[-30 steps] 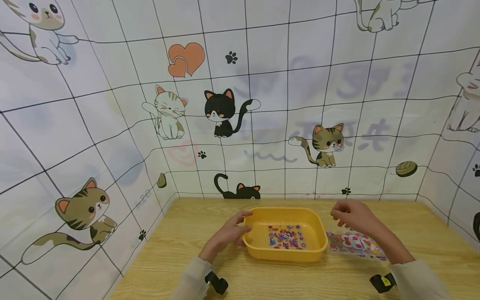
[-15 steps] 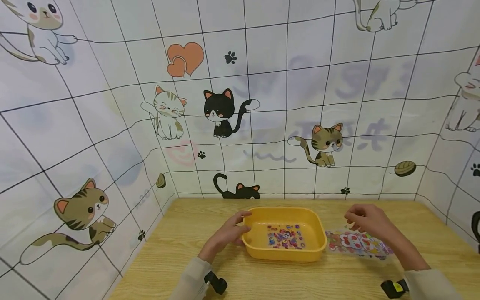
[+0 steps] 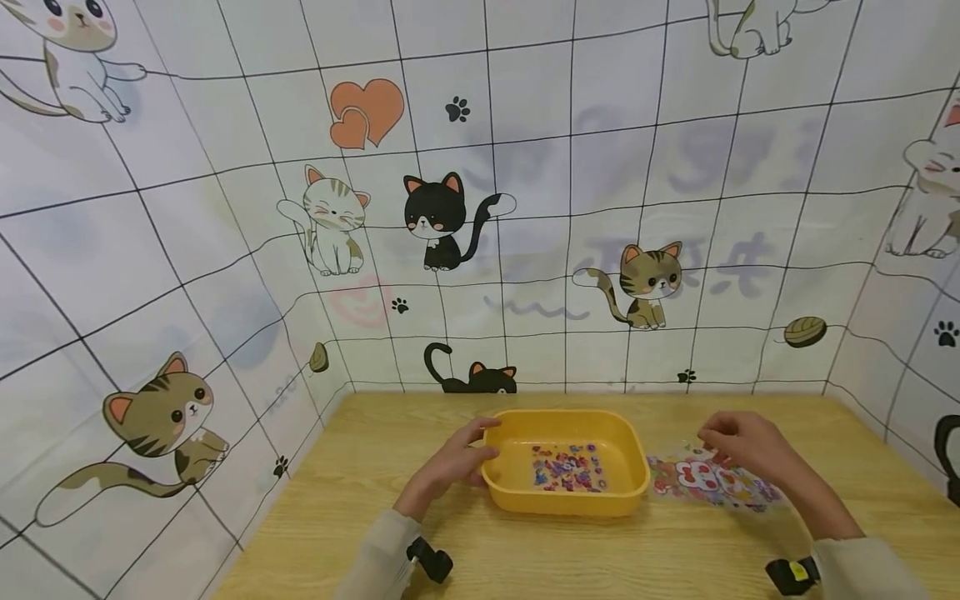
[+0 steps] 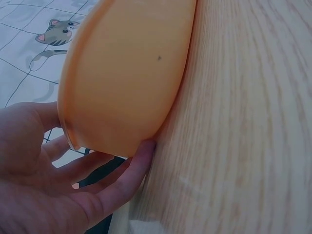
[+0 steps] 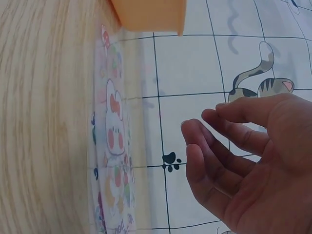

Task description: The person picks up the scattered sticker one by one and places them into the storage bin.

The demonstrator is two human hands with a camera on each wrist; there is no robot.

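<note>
A yellow plastic basin stands on the wooden table, with several small colourful pieces spread over its floor. My left hand grips the basin's left end, the thumb at its rim and the other fingers against the outer wall. To the right of the basin lies a flat, clear plastic packet printed with cartoon figures, a white bunny among them. Above the packet's far side hovers my right hand, fingers loosely curled. Nothing shows between its fingers in the right wrist view.
The light wooden table runs back to a white wall covering with black grid lines and printed cats. Similar covering rises on both sides. A dark device is strapped on each wrist.
My right hand has moved right, away from the basin's edge and over the packet. The left hand keeps its place on the basin. The head view has shifted slightly.
</note>
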